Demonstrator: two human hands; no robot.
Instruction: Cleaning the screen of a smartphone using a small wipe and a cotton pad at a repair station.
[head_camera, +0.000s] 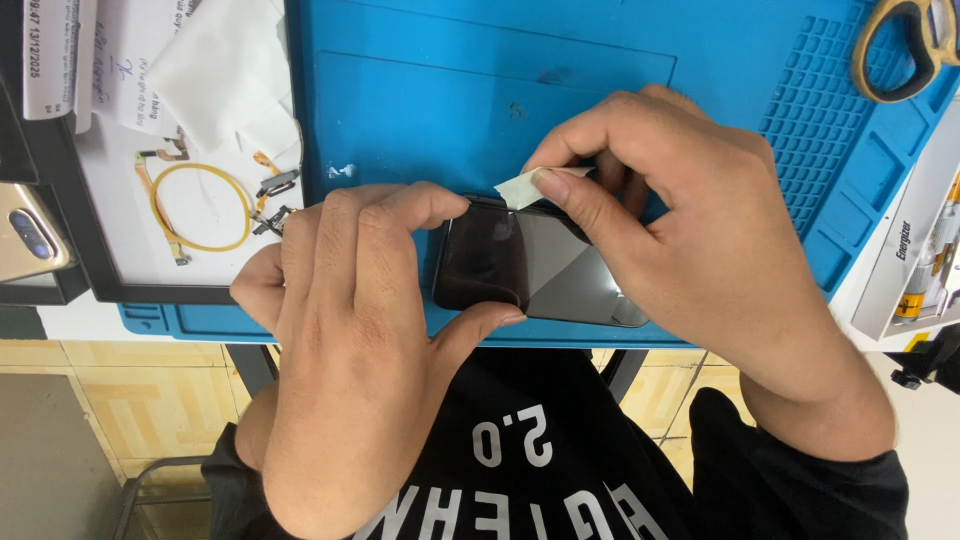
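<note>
Blue mat (450, 90) lies open toward 12 o'clock; scissors (905, 45) obstruct at 2 o'clock, black tray (60, 190) at 9 o'clock.

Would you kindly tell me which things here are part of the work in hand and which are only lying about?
In use: black phone, pale tape tab, left hand, right hand, blue work mat.

Lying about: scissors, yellow ring cable, white cloth, gold phone, battery pack.

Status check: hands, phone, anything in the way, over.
Left hand grips black phone by its edges. Right hand pinches pale tab at its top. Nothing in the way on blue mat.
</note>
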